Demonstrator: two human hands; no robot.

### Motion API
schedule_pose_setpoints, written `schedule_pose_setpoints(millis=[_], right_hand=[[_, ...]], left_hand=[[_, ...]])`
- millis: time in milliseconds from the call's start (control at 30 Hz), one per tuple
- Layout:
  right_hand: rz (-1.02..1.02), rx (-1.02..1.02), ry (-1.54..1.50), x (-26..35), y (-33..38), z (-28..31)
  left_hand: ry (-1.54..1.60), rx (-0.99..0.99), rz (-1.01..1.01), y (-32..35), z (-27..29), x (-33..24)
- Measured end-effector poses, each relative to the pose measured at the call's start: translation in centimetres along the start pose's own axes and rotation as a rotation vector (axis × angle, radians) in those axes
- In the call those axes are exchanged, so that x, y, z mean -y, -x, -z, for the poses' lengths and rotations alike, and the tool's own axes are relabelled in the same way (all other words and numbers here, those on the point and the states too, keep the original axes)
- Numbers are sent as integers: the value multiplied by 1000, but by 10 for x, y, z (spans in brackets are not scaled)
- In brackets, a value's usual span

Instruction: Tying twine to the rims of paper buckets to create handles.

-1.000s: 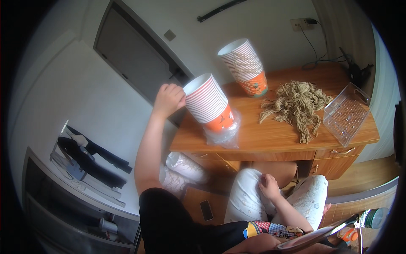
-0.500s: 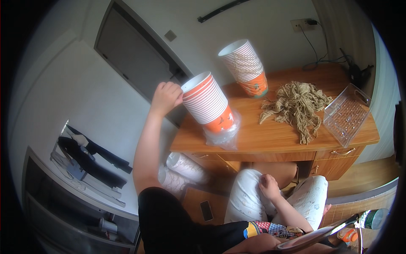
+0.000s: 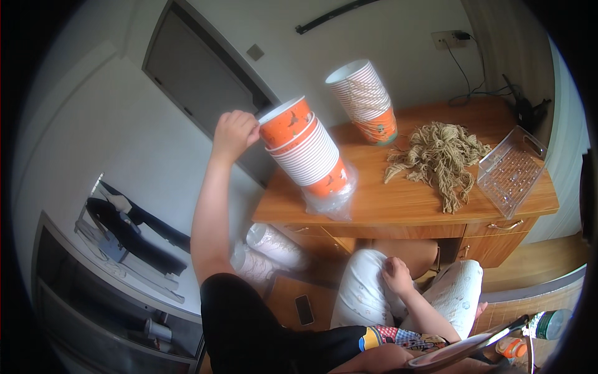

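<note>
My left hand (image 3: 237, 134) is closed on the rim of an orange paper cup (image 3: 288, 124) with dark printed figures. This cup stands partly drawn up out of a tall nested stack of paper cups (image 3: 306, 153). The stack leans, its lower end in a crumpled clear plastic sleeve (image 3: 331, 201) near the desk's front edge. My right hand (image 3: 397, 275) rests on my lap with its fingers curled in, and nothing shows in it. Behind the first stack stands another stack of cups (image 3: 363, 93), wound round with thin cord.
On the wooden desk (image 3: 398, 209) lie a heap of tan cord (image 3: 441, 156) and a clear plastic tray (image 3: 512, 168) with small bits in it. Wrapped white rolls or stacks (image 3: 274, 243) stand below left, near a phone (image 3: 304, 310). A bottle (image 3: 551, 323) is at lower right.
My left hand has moved up and to the left, lifting the top cup partway out of the stack, so its orange side now shows. The right hand has stayed in place.
</note>
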State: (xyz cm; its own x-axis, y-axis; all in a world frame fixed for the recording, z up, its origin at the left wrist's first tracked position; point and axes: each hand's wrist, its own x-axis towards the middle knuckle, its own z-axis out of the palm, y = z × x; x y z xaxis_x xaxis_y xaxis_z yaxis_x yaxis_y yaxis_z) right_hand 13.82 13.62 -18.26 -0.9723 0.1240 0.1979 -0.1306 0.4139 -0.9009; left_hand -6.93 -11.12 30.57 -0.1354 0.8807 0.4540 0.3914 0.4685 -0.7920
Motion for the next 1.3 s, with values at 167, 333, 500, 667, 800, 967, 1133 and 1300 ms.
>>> schedule_pose_setpoints(millis=[167, 333, 500, 667, 800, 967, 1133, 1300], right_hand=[[19, -38, -57, -5, 0, -4], [24, -34, -62, -4, 1, -3], [2, -20, -60, -2, 2, -2], [-8, -10, -58, -1, 1, 0], [-24, 5, -34, 1, 1, 2], [-7, -5, -14, -4, 3, 1], [-9, -3, -50, -4, 5, 1], [-14, 18, -19, 3, 5, 4]], left_hand=[[5, -16, 36, -10, 9, 11], [-55, -90, 45, -22, 21, 19], [-106, -79, 85, -34, 37, 21], [-168, -133, 115, -46, 56, 22], [-98, -135, 150, -53, 62, 13], [206, -39, 496, -76, 76, -22], [579, 0, 750, -103, 101, -58], [1055, 219, 723, -124, 103, -98]])
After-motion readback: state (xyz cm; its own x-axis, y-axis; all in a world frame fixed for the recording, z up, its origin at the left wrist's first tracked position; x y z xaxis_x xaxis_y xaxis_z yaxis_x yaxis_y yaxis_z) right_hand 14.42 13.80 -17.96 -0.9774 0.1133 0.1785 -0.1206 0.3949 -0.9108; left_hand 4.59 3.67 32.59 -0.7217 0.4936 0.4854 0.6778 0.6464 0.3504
